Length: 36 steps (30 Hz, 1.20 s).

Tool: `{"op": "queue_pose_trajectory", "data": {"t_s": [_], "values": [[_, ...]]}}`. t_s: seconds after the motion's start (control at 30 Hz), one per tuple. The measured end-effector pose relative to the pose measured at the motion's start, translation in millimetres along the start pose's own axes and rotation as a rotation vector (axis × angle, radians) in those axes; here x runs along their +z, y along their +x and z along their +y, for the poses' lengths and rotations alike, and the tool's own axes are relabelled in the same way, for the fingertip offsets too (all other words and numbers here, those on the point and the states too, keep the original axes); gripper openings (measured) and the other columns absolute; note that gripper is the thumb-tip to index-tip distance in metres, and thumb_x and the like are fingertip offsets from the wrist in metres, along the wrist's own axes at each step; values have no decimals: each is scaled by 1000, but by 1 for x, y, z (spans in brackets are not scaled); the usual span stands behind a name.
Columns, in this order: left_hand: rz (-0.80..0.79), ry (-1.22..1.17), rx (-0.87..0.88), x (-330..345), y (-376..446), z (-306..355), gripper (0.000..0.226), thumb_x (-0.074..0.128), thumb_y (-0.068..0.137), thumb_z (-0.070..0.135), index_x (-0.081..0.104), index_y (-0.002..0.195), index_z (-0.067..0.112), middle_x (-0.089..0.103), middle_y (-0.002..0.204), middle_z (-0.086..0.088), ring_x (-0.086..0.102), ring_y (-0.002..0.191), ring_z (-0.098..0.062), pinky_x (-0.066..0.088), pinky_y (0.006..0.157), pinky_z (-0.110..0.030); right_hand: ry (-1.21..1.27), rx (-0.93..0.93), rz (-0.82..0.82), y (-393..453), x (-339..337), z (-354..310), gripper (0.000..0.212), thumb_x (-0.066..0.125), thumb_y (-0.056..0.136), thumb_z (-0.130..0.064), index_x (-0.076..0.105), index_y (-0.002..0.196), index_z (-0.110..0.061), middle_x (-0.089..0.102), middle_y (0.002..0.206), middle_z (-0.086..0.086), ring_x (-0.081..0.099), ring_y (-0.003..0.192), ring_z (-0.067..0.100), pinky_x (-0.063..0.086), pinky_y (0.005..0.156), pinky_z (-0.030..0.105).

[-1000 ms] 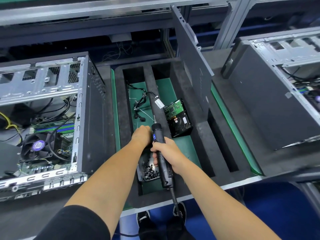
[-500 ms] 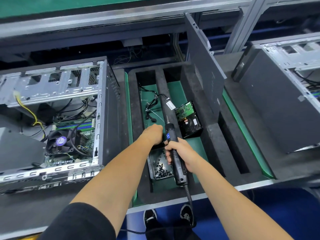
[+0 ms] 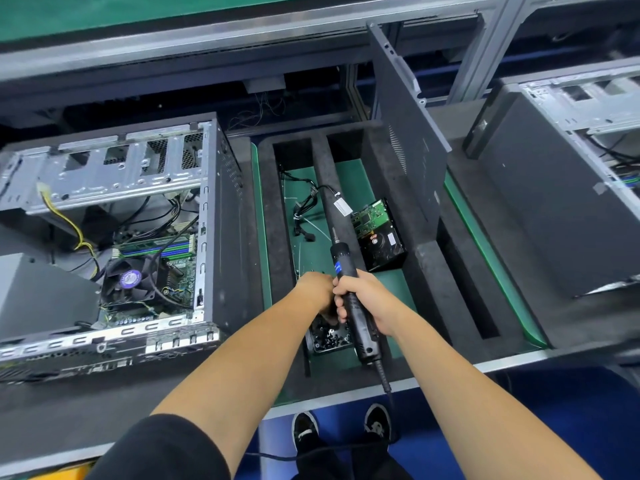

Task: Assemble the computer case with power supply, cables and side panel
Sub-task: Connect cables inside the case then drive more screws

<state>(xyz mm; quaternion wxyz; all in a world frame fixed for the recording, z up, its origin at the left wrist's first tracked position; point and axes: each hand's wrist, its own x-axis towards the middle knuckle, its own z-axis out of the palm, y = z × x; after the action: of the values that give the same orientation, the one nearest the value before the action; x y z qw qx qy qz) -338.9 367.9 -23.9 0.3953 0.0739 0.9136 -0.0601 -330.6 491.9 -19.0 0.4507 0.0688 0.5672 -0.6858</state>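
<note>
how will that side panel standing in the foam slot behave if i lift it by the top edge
The side panel looks like thin flat sheet metal, so probably light but prone to flexing. It stands on edge, leaning in the foam tray, so it may tip sideways once freed.

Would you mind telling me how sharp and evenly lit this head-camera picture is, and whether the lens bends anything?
Head view: wide-angle distortion bows the frame rail and tilts the side panel; lighting is even and soft, with little glare; the electric screwdriver in the right hand is fairly sharp; the open computer case's near edge and the far right are smeared; the screw tray lies in shadow.
</note>
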Motion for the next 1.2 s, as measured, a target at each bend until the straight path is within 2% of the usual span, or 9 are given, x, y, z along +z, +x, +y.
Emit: {"op": "queue_pose_trajectory", "data": {"t_s": [0.13, 0.3, 0.43, 0.63, 0.87, 1.07, 1.2], "values": [[31, 157, -32, 7, 3, 6, 29, 37, 100, 10, 57, 121, 5, 59, 125, -6, 56, 117, -25, 44, 91, -30, -12, 7, 14, 1, 1, 0, 15, 56, 83, 1, 49, 92, -9, 53, 60, 9, 47, 47, 21, 45, 49, 28], [32, 303, -17, 11, 4, 12, 31, 35, 101, 7, 54, 126, 6, 56, 130, -8, 51, 122, -23, 41, 95, -28, -20, 2, 15, 4, -1, 1, 17, 57, 80, 0, 49, 92, -10, 54, 59, 9, 48, 47, 21, 46, 49, 29], [-16, 273, 8, 9, 5, 13, 33, 34, 102, 8, 51, 131, 4, 52, 137, -12, 47, 128, -26, 38, 101, -30, -23, 4, 12, 5, -2, 2, 19, 59, 77, -3, 49, 92, -9, 54, 60, 9, 48, 47, 21, 46, 49, 29], [-13, 218, -6, 8, 6, 11, 34, 34, 104, 14, 50, 133, 6, 53, 136, -8, 46, 128, -24, 36, 101, -29, -23, 2, 11, 5, -2, 2, 18, 58, 80, -1, 49, 93, -9, 55, 60, 8, 48, 47, 21, 46, 49, 29], [-4, 124, -42, 8, 3, 9, 33, 33, 102, 9, 54, 125, 2, 56, 130, -9, 52, 121, -27, 40, 99, -31, -25, -8, 11, 5, -2, 2, 18, 58, 80, -1, 49, 94, -9, 54, 61, 9, 48, 47, 21, 46, 49, 29], [13, 270, 3, 15, -3, 12, 32, 37, 99, 6, 55, 125, 4, 56, 129, -8, 51, 122, -26, 41, 97, -31, -20, -11, 5, 4, -2, 2, 18, 58, 81, -1, 48, 92, -10, 54, 61, 9, 48, 47, 21, 46, 49, 30], [-4, 266, 40, 17, -3, 10, 30, 39, 99, 8, 56, 124, 6, 56, 130, -7, 51, 123, -25, 41, 97, -31, -17, -11, 13, 4, -1, 3, 18, 57, 82, 0, 47, 93, -10, 54, 60, 9, 48, 47, 21, 46, 48, 29]]}}
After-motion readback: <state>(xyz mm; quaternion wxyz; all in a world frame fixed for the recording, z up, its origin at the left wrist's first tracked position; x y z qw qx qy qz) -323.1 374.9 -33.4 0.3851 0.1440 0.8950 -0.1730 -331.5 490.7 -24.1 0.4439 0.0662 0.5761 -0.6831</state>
